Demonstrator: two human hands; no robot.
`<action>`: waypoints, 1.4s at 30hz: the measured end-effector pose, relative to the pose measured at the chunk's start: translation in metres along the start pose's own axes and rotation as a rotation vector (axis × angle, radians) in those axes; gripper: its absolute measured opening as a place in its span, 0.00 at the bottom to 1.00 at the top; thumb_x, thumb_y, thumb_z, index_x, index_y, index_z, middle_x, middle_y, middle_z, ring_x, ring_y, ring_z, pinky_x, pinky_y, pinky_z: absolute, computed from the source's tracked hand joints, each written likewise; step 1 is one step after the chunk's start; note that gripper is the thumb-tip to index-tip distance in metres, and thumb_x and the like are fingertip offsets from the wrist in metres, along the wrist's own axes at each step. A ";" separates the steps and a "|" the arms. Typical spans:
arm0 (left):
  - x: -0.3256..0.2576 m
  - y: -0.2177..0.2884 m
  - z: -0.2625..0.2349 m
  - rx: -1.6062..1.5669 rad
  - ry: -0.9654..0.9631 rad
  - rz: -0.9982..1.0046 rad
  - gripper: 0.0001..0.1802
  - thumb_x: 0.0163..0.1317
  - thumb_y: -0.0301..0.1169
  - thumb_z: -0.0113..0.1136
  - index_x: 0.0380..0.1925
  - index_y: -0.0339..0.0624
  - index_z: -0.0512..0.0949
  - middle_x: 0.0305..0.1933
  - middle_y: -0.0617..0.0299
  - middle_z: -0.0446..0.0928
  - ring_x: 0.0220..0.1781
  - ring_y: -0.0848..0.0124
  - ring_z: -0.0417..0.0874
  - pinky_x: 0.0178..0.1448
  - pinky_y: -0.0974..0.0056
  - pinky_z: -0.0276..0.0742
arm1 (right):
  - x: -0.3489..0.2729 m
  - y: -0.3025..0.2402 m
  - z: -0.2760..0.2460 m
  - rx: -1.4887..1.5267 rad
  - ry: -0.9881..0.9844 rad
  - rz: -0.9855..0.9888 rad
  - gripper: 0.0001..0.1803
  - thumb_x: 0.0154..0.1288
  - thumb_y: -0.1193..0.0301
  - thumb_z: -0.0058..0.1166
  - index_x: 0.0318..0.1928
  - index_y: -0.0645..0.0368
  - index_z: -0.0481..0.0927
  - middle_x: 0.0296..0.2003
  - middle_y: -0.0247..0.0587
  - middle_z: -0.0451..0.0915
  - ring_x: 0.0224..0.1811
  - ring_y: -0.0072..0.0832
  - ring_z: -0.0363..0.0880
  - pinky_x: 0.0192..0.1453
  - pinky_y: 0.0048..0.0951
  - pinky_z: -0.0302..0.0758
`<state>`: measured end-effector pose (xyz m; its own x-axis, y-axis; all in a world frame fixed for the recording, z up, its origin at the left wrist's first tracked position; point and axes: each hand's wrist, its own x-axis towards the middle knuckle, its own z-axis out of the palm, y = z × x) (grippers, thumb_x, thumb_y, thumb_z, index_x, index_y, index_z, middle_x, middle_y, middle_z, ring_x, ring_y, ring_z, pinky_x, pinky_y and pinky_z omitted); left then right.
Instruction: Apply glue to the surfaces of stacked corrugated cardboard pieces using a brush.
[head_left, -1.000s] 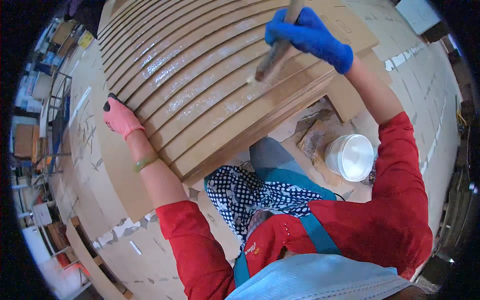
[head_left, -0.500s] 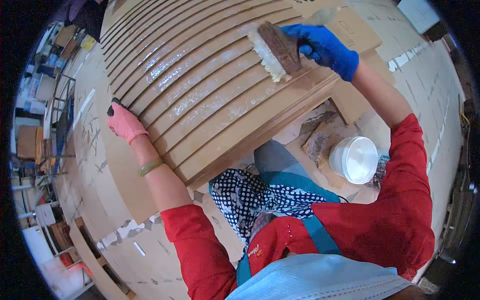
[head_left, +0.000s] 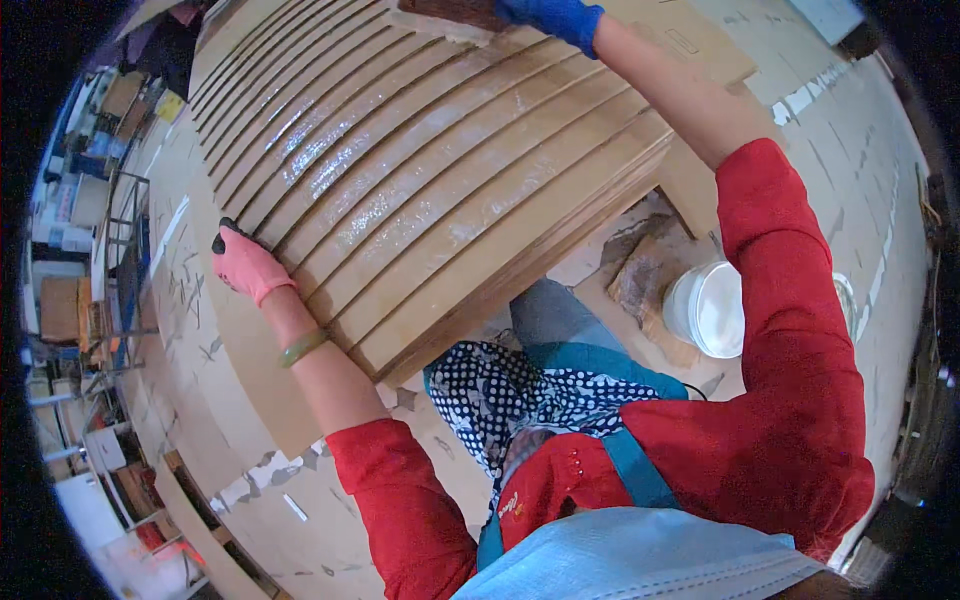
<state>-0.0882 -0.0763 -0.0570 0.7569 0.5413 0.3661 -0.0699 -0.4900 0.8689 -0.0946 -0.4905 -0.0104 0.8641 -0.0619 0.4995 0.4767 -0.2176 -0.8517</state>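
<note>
My right hand (head_left: 552, 18), in a blue knitted glove, grips a wide brush (head_left: 455, 12) at the top of the view; its far part is cut off by the frame. The brush's pale bristles rest on a stack of brown cardboard sheets (head_left: 440, 290), fanned out so that each shows a narrow strip. Wet, whitish, shiny streaks cover the middle of these strips. At the left ends of the strips, my left hand (head_left: 250, 262), in a pink glove with dark fingertips, is closed on the sheets' edge; some of its fingers are hidden.
A white bucket (head_left: 672, 308) holding white stuff stands on the floor right of my knees, partly behind my right sleeve. Beside it lies a crumpled brown piece (head_left: 640, 285). Racks with boxes (head_left: 65, 310) line the left side. Scraps litter the floor.
My right hand has swept the brush away from me and to the left, up to the top edge of the view. My left hand stays at the sheets' edge.
</note>
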 end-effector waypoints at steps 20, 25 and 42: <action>0.004 -0.002 -0.001 0.055 -0.040 -0.028 0.23 0.55 0.42 0.54 0.31 0.25 0.75 0.31 0.49 0.76 0.32 0.60 0.73 0.39 0.58 0.67 | -0.005 -0.052 0.014 0.009 0.032 0.123 0.07 0.55 0.70 0.53 0.22 0.56 0.75 0.17 0.29 0.70 0.21 0.17 0.69 0.24 0.23 0.67; 0.002 -0.009 -0.008 0.035 0.058 0.060 0.22 0.56 0.42 0.50 0.23 0.29 0.75 0.22 0.54 0.74 0.25 0.62 0.69 0.33 0.56 0.64 | -0.065 0.008 -0.010 -0.457 -0.158 0.191 0.10 0.58 0.69 0.51 0.30 0.63 0.80 0.27 0.37 0.79 0.32 0.22 0.77 0.40 0.24 0.73; 0.009 -0.009 -0.004 0.096 0.030 -0.074 0.21 0.53 0.43 0.49 0.27 0.31 0.77 0.31 0.47 0.79 0.34 0.54 0.77 0.40 0.56 0.69 | -0.045 0.017 0.058 -0.266 -0.232 0.131 0.09 0.57 0.71 0.49 0.28 0.62 0.79 0.26 0.37 0.79 0.30 0.24 0.76 0.40 0.26 0.73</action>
<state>-0.0830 -0.0647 -0.0599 0.7375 0.5981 0.3137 0.0488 -0.5105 0.8585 -0.1163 -0.4351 -0.0563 0.9432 0.1100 0.3134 0.3273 -0.4695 -0.8201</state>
